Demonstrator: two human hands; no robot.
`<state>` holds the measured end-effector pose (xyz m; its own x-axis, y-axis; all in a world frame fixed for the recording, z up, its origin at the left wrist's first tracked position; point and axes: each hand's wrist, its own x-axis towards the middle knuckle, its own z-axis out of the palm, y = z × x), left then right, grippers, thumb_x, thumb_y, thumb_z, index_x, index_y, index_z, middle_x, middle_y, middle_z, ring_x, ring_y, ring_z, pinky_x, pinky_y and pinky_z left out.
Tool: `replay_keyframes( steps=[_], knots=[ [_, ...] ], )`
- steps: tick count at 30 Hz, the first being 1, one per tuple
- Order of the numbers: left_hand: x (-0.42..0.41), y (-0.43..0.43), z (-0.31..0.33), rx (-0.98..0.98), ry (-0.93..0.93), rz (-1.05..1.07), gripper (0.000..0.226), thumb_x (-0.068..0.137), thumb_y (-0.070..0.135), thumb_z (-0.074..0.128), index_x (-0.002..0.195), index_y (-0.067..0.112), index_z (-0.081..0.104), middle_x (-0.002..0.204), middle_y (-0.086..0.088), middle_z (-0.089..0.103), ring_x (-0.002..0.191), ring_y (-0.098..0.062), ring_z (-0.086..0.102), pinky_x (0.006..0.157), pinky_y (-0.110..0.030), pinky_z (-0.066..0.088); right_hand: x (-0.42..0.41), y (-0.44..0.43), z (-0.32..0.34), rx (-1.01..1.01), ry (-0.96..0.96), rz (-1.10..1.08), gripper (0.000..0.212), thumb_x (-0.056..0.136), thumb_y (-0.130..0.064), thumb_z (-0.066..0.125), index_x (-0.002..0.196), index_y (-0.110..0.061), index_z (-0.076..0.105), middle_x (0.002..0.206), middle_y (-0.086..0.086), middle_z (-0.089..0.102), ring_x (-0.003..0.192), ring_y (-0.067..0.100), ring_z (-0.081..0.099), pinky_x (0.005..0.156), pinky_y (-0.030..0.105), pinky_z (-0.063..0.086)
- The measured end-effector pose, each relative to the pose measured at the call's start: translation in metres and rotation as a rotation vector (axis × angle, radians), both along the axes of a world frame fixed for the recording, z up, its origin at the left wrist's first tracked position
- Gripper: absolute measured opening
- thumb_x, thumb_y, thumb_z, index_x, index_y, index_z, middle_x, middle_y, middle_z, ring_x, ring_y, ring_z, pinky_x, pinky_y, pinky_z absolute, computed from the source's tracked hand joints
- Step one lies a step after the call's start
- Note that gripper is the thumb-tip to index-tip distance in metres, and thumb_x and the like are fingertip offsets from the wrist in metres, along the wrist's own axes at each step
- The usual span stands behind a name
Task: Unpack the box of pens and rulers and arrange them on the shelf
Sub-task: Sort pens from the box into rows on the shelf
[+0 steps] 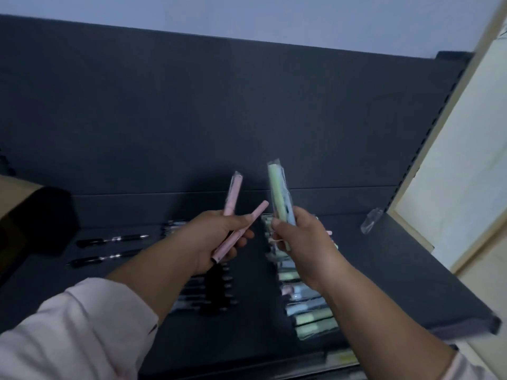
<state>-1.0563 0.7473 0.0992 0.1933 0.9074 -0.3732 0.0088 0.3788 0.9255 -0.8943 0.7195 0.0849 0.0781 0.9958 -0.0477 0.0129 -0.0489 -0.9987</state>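
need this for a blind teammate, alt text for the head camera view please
A person's left hand holds two pink pens and the right hand grips a clear pack of green and blue pens above a dark shelf. On the shelf lie a row of wrapped pastel pens and several black pens.

Dim, bluish, soft light; motion blur and wide-angle bending at edges.

Left hand [216, 237] gripping two pink pens [241, 229], right hand [299, 242] holding wrapped green and blue pens [279, 198], above dark shelf [397, 259], pastel pen rows [304, 305] below
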Motion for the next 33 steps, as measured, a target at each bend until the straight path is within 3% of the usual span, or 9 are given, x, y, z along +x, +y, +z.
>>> replay_keyframes(
  steps=[3, 7, 10, 13, 17, 21, 26, 29, 33],
  knots=[
    [0.033, 0.008, -0.002, -0.051, -0.028, -0.008, 0.02, 0.088, 0.025, 0.067, 0.094, 0.007, 0.066, 0.067, -0.005, 0.07, 0.047, -0.008, 0.057, 0.039, -0.017, 0.041, 0.036, 0.01, 0.0, 0.182, -0.289, 0.028, 0.012, 0.093, -0.015, 0.057, 0.1, -0.024, 0.062, 0.096, 0.002, 0.063, 0.085, 0.011, 0.059, 0.07, 0.019, 0.051],
    [0.068, 0.013, -0.005, -0.106, 0.013, -0.098, 0.021, 0.088, 0.027, 0.066, 0.093, 0.007, 0.067, 0.066, -0.002, 0.069, 0.048, -0.006, 0.055, 0.039, -0.017, 0.041, 0.072, 0.024, 0.0, 0.368, -0.435, 0.143, 0.025, 0.091, -0.002, 0.057, 0.11, -0.017, 0.064, 0.117, -0.002, 0.06, 0.104, 0.001, 0.056, 0.087, 0.012, 0.044],
    [0.088, 0.017, -0.006, -0.142, 0.022, -0.111, 0.02, 0.093, 0.026, 0.06, 0.091, 0.008, 0.068, 0.067, -0.002, 0.069, 0.048, -0.006, 0.054, 0.04, -0.017, 0.04, 0.097, 0.033, -0.001, 0.3, -0.461, 0.244, 0.014, 0.093, -0.006, 0.056, 0.103, -0.012, 0.064, 0.096, 0.006, 0.065, 0.081, -0.003, 0.058, 0.07, 0.008, 0.044],
    [0.1, 0.019, -0.008, -0.15, -0.005, -0.08, 0.017, 0.093, 0.022, 0.057, 0.093, 0.008, 0.069, 0.072, -0.005, 0.07, 0.05, -0.008, 0.057, 0.041, -0.017, 0.039, 0.116, 0.038, -0.007, 0.251, -0.431, 0.37, 0.014, 0.092, -0.01, 0.058, 0.096, -0.023, 0.063, 0.088, -0.005, 0.063, 0.074, -0.008, 0.059, 0.063, 0.004, 0.043],
    [0.103, 0.026, -0.015, -0.178, -0.039, 0.07, 0.018, 0.093, 0.028, 0.059, 0.09, 0.011, 0.065, 0.079, -0.008, 0.064, 0.062, -0.018, 0.06, 0.052, -0.026, 0.05, 0.141, 0.048, -0.022, 0.205, -0.663, 0.444, 0.008, 0.089, -0.022, 0.064, 0.083, -0.023, 0.059, 0.083, -0.005, 0.049, 0.061, -0.001, 0.048, 0.057, 0.011, 0.038],
    [0.092, 0.035, -0.022, -0.172, -0.078, 0.274, 0.027, 0.097, 0.036, 0.051, 0.082, 0.014, 0.057, 0.059, -0.004, 0.06, 0.051, -0.018, 0.057, 0.052, -0.026, 0.053, 0.165, 0.058, -0.04, 0.192, -0.854, 0.32, 0.026, 0.092, -0.026, 0.061, 0.069, -0.022, 0.048, 0.063, -0.009, 0.047, 0.049, 0.001, 0.042, 0.049, 0.015, 0.034],
    [0.085, 0.032, -0.034, -0.087, 0.05, 0.332, 0.023, 0.096, 0.035, 0.054, 0.087, 0.016, 0.061, 0.054, 0.001, 0.053, 0.039, -0.008, 0.044, 0.037, -0.013, 0.033, 0.161, 0.07, -0.057, 0.317, -1.011, 0.148, 0.034, 0.096, -0.018, 0.054, 0.07, -0.032, 0.037, 0.068, -0.01, 0.045, 0.059, 0.008, 0.047, 0.05, 0.014, 0.034],
    [0.086, 0.028, -0.036, -0.046, 0.071, 0.302, 0.026, 0.093, 0.039, 0.057, 0.088, 0.015, 0.063, 0.056, 0.002, 0.047, 0.041, -0.007, 0.038, 0.035, -0.014, 0.026, 0.15, 0.078, -0.064, 0.339, -1.089, 0.197, 0.007, 0.095, -0.02, 0.054, 0.091, -0.015, 0.058, 0.086, 0.001, 0.048, 0.084, 0.023, 0.05, 0.062, 0.025, 0.032],
    [0.085, 0.021, -0.032, -0.066, 0.065, 0.229, 0.055, 0.087, 0.065, 0.048, 0.091, 0.013, 0.066, 0.055, 0.003, 0.046, 0.043, -0.009, 0.037, 0.035, -0.017, 0.026, 0.141, 0.082, -0.078, 0.228, -1.225, 0.407, 0.049, 0.094, -0.05, 0.048, 0.139, -0.032, 0.041, 0.14, -0.004, 0.037, 0.124, 0.022, 0.03, 0.096, 0.031, 0.026]
  ],
)
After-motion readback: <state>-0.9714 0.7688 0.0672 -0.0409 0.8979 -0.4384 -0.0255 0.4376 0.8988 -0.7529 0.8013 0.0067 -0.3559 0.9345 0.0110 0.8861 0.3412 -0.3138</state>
